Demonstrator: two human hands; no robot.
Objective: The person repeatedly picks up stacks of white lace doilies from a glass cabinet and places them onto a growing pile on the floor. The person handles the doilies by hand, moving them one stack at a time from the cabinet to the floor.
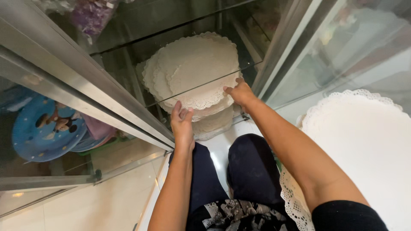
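Your hands rest on cream-white round paper doilies (192,72) with lacy scalloped, punched edges. A larger white lace-edged doily (364,137) lies at your right. You wear dark navy trousers (252,167) and a black top with a white floral print (239,216). A blue round cartoon plate with pale dots (45,132) sits behind glass; purple wrapping (92,15) shows above.

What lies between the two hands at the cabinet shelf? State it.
In the head view, the lacy rim of the white paper doilies stack spans the stretch between the left hand and the right hand; both touch its edge.
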